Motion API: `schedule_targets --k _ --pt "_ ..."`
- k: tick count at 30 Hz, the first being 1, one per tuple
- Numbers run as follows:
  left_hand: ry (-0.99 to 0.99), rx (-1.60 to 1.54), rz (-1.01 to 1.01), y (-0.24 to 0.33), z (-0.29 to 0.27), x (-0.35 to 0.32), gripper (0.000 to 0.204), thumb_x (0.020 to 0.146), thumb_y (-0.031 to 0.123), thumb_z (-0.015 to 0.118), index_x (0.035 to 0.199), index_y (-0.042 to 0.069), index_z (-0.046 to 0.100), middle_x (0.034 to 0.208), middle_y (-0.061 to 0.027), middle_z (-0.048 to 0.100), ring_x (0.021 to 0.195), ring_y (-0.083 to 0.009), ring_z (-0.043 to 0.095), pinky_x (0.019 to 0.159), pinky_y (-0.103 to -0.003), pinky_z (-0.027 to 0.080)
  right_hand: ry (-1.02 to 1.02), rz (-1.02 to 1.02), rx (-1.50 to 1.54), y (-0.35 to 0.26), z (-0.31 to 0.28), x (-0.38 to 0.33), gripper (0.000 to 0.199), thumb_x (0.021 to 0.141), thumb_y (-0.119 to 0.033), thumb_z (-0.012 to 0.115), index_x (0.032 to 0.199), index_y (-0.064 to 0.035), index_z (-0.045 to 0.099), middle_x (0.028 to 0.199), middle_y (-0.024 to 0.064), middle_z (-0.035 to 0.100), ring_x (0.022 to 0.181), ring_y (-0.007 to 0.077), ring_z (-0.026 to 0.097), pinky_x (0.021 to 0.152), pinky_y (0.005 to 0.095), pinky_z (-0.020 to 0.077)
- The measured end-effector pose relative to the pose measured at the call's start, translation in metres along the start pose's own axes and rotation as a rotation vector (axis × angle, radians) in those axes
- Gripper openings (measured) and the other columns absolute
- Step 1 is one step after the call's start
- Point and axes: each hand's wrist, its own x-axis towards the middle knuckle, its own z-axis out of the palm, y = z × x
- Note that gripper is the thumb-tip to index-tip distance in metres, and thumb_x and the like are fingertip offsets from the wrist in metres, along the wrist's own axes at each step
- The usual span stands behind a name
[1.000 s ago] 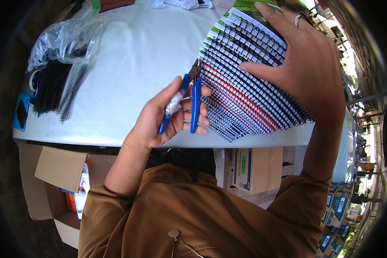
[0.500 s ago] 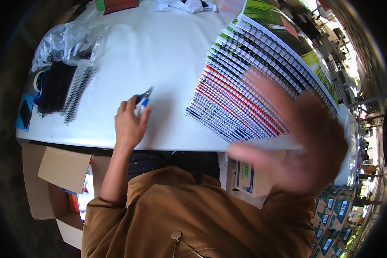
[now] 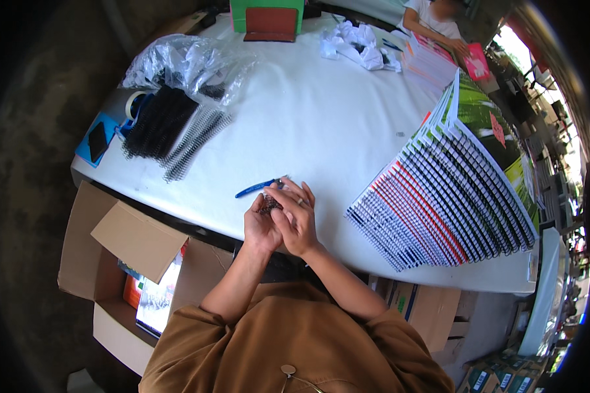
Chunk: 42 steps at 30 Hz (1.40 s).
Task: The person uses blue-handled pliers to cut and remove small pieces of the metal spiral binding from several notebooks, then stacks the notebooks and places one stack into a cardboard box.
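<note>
Both hands meet near the table's front edge. My left hand is cupped, palm up, around small dark wire coil scraps. Over them, my right hand leans in from the right with its fingers stretched out, touching the left hand; what lies under them is partly hidden. Just beyond the fingertips, blue-handled cutting pliers lie on the white tabletop. To the right of the hands, a fanned stack of spiral-bound books shows its coil spines, and the top cover is green.
Black binding coils and silver ones lie at left by a clear plastic bag. A phone rests on a blue pad. An open cardboard box stands below the left edge. Another person sits at far right.
My left hand has let go of the pliers, now lying on the table. My right hand has come from above the books to meet the left. The view has shifted.
</note>
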Motion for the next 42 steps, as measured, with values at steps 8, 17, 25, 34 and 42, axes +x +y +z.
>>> schedule_targets --k 8,17,25,34,42 --pt "0.035 0.242 0.595 0.163 0.136 0.169 0.05 0.095 0.037 0.03 0.123 -0.004 0.035 0.123 -0.0241 0.041 0.113 -0.0424 0.041 0.102 -0.053 0.034 0.063 -0.201 0.053 -0.023 -0.083 -0.047 0.048 0.085 -0.034 0.049 0.108 0.006 0.061 0.104 0.0177 0.063 0.098 0.0337 0.056 0.086 0.0405 0.0442" --pt "0.099 0.778 0.429 0.015 0.037 0.077 0.066 0.092 0.044 0.042 0.14 0.004 0.021 0.125 -0.0234 0.048 0.111 -0.0315 0.051 0.097 -0.044 0.038 0.797 0.118 -1.068 0.045 -0.256 -0.167 0.052 0.094 -0.04 0.033 0.117 0.0053 0.042 0.106 0.0171 0.049 0.096 0.0263 0.05 0.086 0.0392 0.0407" --pt "-0.099 1.627 0.173 -0.153 -0.019 0.015 0.088 0.092 0.056 0.03 0.14 -0.007 -0.008 0.148 -0.0237 -0.01 0.138 -0.0326 -0.012 0.111 -0.041 -0.002 0.803 0.602 0.64 0.179 -0.35 -0.14 0.054 0.095 -0.041 0.036 0.13 -0.0002 0.036 0.124 0.0136 0.046 0.11 0.0247 0.049 0.095 0.0394 0.0389" --pt "-0.299 1.609 0.145 -0.14 -0.027 0.098 0.08 0.092 0.061 0.014 0.143 0.003 -0.01 0.151 -0.0131 -0.013 0.138 -0.0262 -0.017 0.111 -0.04 -0.008 0.629 0.559 0.875 0.184 -0.312 -0.125 0.054 0.095 -0.042 0.038 0.132 -0.0035 0.037 0.129 0.012 0.045 0.113 0.023 0.048 0.098 0.0384 0.0377" --pt "-0.27 1.277 -0.421 -0.121 0.059 0.173 0.093 0.083 0.073 0.028 0.144 0.005 0.013 0.148 -0.0154 0.02 0.136 -0.0257 0.022 0.112 -0.039 0.016 1.046 0.54 0.829 0.075 -0.11 -0.133 0.053 0.096 -0.04 0.037 0.139 -0.0096 0.03 0.138 0.0037 0.037 0.122 0.0188 0.04 0.104 0.0364 0.0306"
